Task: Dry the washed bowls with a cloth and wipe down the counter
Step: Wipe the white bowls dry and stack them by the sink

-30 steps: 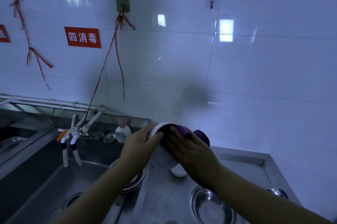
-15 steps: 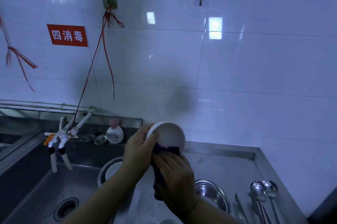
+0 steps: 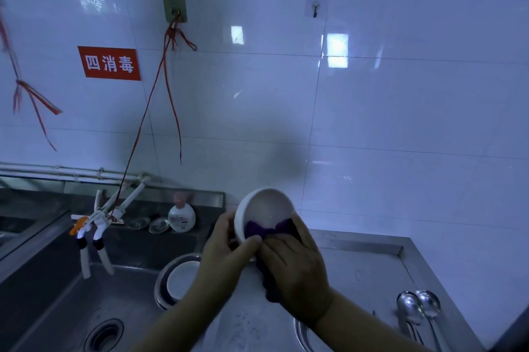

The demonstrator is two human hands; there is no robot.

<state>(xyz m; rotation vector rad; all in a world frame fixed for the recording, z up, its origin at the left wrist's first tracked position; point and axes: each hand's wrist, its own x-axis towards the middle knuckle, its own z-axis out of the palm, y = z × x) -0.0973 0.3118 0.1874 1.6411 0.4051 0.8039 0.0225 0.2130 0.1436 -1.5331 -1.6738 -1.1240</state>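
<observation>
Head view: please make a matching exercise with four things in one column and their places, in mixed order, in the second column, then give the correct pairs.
Things:
1. white bowl
2. purple cloth
3. two spoons
4. soap bottle

Places:
A. lying on the counter at the right
B. on the ledge behind the sink
C. gripped at the rim by the left hand
D. pressed into the bowl by the right hand

Pairs: 1-C, 2-D, 3-A, 4-B

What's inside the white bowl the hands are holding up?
A purple cloth lies in the bottom of the white bowl; the right hand presses it there. The left hand grips the rim. The cloth hides anything underneath.
</observation>
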